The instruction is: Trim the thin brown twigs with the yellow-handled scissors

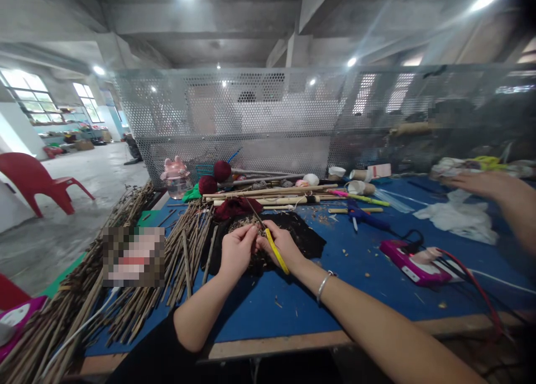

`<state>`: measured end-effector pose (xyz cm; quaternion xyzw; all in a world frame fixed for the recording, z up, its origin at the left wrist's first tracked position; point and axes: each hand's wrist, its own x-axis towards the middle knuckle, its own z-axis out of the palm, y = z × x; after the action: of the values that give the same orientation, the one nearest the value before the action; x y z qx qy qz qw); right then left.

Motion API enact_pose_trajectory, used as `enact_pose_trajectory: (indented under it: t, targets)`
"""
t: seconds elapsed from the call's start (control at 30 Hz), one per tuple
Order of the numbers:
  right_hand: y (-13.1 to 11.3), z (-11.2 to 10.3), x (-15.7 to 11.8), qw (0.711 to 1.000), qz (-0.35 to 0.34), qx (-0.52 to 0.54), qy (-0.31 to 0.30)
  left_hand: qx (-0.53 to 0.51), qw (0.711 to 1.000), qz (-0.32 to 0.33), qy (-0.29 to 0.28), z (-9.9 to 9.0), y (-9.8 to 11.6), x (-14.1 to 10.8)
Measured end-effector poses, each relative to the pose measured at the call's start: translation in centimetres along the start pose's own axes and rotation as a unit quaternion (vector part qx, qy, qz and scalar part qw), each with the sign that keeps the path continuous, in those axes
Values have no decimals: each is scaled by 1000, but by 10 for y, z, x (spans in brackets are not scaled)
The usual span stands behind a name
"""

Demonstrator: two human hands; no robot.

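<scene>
Over a black cloth (312,240) strewn with small wood chips, my two hands meet. My right hand (282,247) is closed around yellow-handled scissors (276,251), whose dark blades point up and to the left. My left hand (238,250) is pinched at the fingertips beside the scissors, and whatever it holds is too small to make out. Behind the hands lies a dark red cloth (237,207). Bundles of thin brown sticks (196,239) lie left of my left hand.
A blue glue gun (366,216), a purple power strip (412,264) with cables and a plastic bag (460,219) are on the right. Another person's hand (481,184) reaches in there. Poles (268,193) and yarn balls (222,171) lie behind, before a perforated metal screen (234,121).
</scene>
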<state>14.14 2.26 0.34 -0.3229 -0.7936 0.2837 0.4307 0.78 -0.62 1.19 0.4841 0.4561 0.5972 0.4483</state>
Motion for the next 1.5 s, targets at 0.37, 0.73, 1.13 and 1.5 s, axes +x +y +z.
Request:
enact_pose_trajectory:
  t: [0.37, 0.73, 1.13, 1.5]
  targets:
    - [2, -1, 2, 992, -20, -128, -9, -28, 999, 3, 23, -3, -3, 3]
    - [1, 2, 2, 995, -23, -92, -5, 48, 997, 51, 26, -2, 1, 1]
    - [2, 4, 1, 1000, -10, -17, -3, 18, 999, 20, 35, -1, -3, 1]
    - [5, -1, -1, 992, 11, -119, -46, 28, 997, -34, 55, -2, 5, 2]
